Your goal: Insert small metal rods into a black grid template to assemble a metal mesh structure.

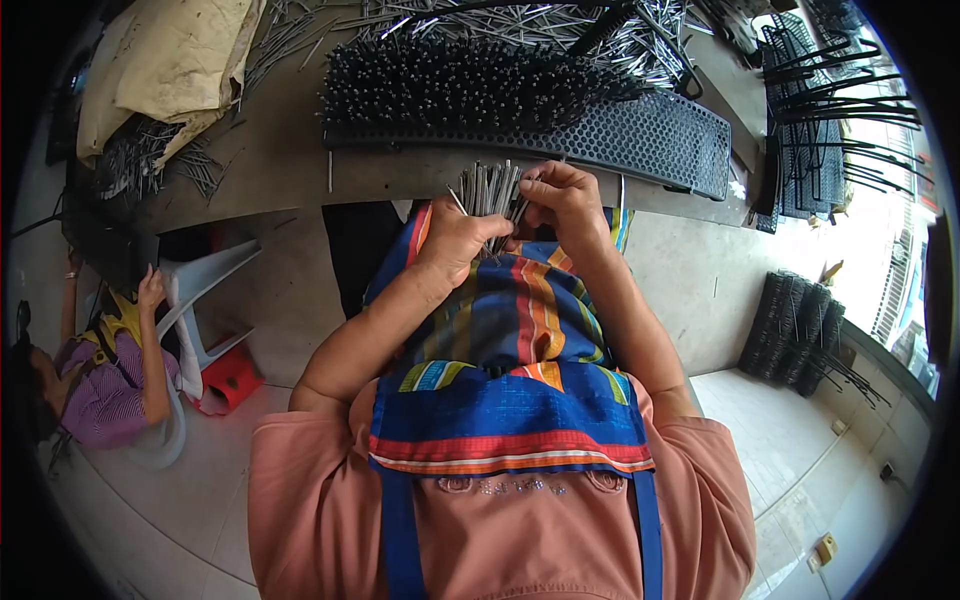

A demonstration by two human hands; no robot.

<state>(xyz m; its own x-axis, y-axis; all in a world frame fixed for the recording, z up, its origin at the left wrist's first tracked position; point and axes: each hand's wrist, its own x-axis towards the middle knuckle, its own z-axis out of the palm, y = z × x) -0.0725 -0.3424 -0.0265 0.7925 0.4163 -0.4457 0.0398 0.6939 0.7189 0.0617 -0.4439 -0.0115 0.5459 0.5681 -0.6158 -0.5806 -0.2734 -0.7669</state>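
10 o'clock in view: tan sack (180, 60) on table (275, 150), thin grey rods (130, 170) spilling below it. Left hand (455, 242), 11 o'clock of centre: fingers clamped round bundle of metal rods (487, 188), which sits at 12, by the table's near edge. Beyond, 12 to 1: black perforated tray (655, 135), left part crowded with upright pins (440, 90). Right hand (568, 200), 1 o'clock: fingers bent at the bundle's 3 o'clock side; cannot tell whether they pinch a rod. 3 o'clock: black racks (790, 325) on floor (700, 255).

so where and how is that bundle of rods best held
Probably grip the bundled rods around their lower half, coming from the left, as the left hand does: they are thin and many, their upper ends jut free, and the right hand occupies the right.
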